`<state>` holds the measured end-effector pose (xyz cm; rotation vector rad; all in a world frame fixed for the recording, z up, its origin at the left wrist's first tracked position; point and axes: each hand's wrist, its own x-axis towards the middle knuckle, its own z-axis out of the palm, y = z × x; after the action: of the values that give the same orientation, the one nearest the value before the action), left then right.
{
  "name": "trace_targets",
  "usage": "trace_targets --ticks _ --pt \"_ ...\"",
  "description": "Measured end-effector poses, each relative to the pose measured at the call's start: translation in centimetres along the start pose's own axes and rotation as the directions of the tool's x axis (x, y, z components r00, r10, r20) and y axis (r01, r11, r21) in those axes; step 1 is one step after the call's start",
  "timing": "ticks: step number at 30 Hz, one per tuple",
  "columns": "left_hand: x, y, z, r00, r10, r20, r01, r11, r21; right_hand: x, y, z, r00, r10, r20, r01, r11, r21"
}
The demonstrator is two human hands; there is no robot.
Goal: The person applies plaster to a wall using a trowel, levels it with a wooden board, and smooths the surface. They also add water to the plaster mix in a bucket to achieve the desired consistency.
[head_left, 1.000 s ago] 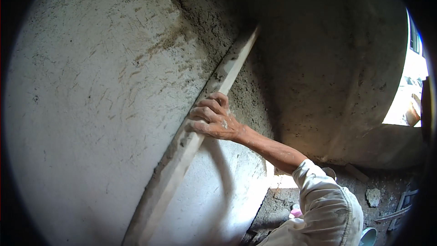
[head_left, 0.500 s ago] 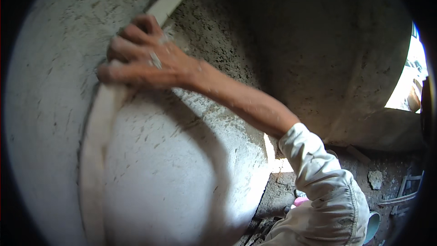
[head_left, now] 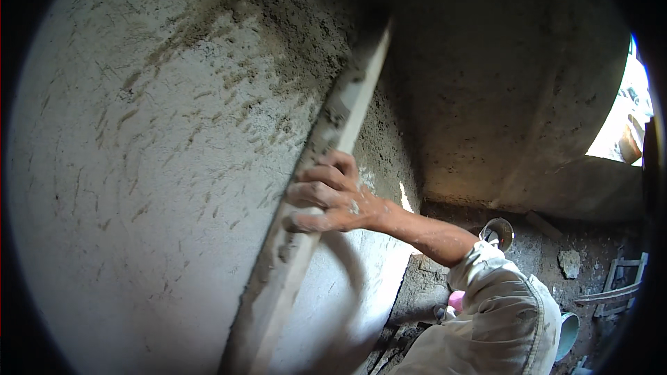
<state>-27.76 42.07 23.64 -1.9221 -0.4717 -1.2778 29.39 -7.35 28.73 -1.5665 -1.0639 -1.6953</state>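
My right hand [head_left: 337,198] grips a long, straight wooden plastering straightedge [head_left: 281,285], fingers bent over its far edge. The straightedge slants from the lower middle to the upper right, against or close to a plastered wall [head_left: 160,187]. Lumps of wet grey mortar cling to its left face, while its right face is pale and cleaner. Spatters of plaster mark the back of my hand. My right forearm reaches in from the lower right, out of a rolled pale sleeve [head_left: 497,298]. My left hand is not in view.
Rough, dark mortar [head_left: 292,28] covers the wall's upper part, beside a shadowed adjoining wall [head_left: 500,97]. On the floor lie a round container [head_left: 498,231], a pale stone chunk [head_left: 570,264] and a wooden frame [head_left: 625,278]. A teal bucket [head_left: 568,337] stands near my sleeve.
My right hand has moved down and to the right with the straightedge. The straightedge's upper end now shows, and more wall is exposed to its left.
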Motion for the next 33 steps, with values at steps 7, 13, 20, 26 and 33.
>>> trace_targets --ticks 7,13,20,26,33 --pt "6.3 8.4 -2.9 0.995 0.069 0.068 -0.071 0.997 0.038 -10.2 -3.1 -1.2 0.984 0.067 0.163 -0.069 0.998 0.005" --pt "11.3 10.5 -4.3 0.994 0.109 0.029 -0.113 0.960 0.258 -0.4 1.2 1.9 0.975 -0.098 -0.201 0.085 0.994 -0.072" --pt "11.2 -3.2 -1.0 0.989 -0.058 -0.137 0.056 0.998 -0.015 7.3 2.9 1.3 0.966 -0.166 -0.197 0.166 0.986 -0.018" --pt "12.9 4.6 -3.3 0.995 0.061 -0.085 -0.061 0.998 -0.003 -1.2 -0.2 1.5 0.989 -0.008 -0.150 0.017 0.998 0.053" --pt "10.8 4.9 -3.8 1.000 -0.018 -0.008 0.018 0.999 -0.042 -5.1 -1.9 0.7 0.998 0.037 -0.043 -0.033 0.995 0.095"
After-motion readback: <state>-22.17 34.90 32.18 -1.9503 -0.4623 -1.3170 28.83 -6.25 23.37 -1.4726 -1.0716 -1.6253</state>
